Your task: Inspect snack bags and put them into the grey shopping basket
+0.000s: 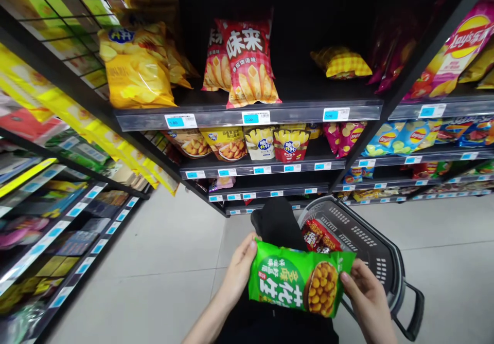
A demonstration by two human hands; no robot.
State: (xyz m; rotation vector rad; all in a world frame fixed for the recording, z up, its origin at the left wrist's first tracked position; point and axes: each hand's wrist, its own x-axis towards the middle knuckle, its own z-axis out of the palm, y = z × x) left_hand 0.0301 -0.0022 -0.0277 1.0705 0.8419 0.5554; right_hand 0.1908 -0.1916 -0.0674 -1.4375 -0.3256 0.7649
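A green snack bag (285, 277) with a picture of round nuts on it is stretched between both hands, low in the view and above my legs. My left hand (244, 264) grips its left end, the thumb on top. At the other end my right hand (360, 285) has it pinched between thumb and fingers. The bag's print faces up and reads upside down. Just beyond it on the right stands a grey shopping basket (386, 246); red snack packs (320, 233) lie inside, partly hidden by the bag.
Ahead is a black shelf unit (247, 112) with yellow chip bags (137, 66), red snack bags (250, 61) and a yellow checked bag (341, 62). More chip bags (393, 137) fill shelves to the right. Another stocked shelf (65, 231) runs along the left. The basket's handle (415, 313) sticks out rightward.
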